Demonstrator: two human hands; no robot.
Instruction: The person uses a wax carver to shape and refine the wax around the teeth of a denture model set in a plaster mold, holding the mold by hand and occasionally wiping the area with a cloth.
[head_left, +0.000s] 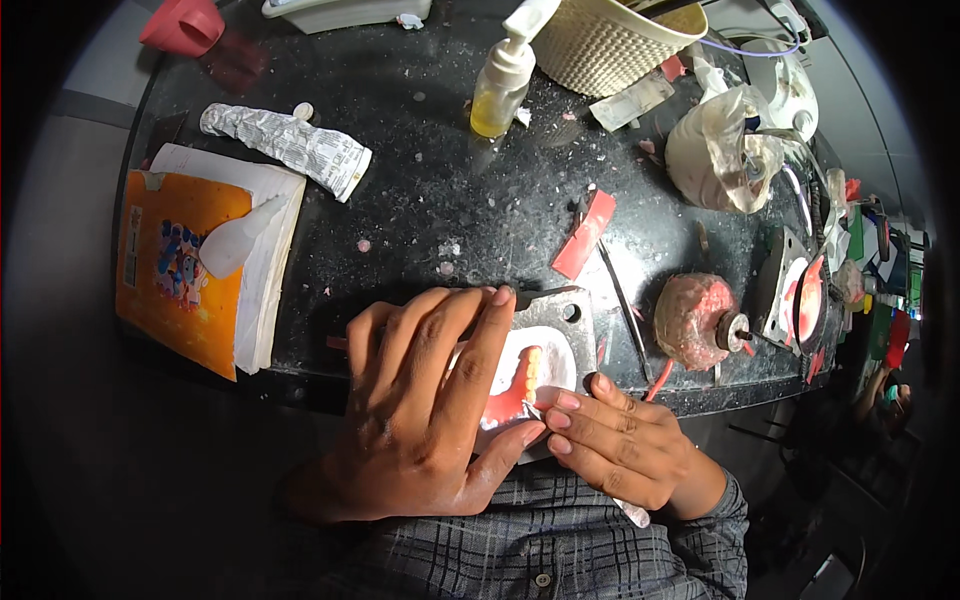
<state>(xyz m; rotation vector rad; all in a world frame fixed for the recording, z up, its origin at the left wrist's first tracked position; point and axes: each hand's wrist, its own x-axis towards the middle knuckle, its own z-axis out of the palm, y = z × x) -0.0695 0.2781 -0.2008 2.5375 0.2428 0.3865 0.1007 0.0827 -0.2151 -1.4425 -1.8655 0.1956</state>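
Worktop (420, 220) beyond, a mould (562, 352) lies under spread left hand (420, 395), seemingly gripped; right hand (632, 448) pinches tool (632, 514).

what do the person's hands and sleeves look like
The left hand and right hand are bare, no gloves or rings showing. The right sleeve is long, grey with dark checks, like the shirt. Shadow hides any left cuff.

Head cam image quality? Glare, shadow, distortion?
Head view: strong glare on the black table beside the red strip; head view: fisheye bows the table's edges, black vignette at the corners; head view: left hand darkens toward the wrist; head view: far-right background too small to judge focus.
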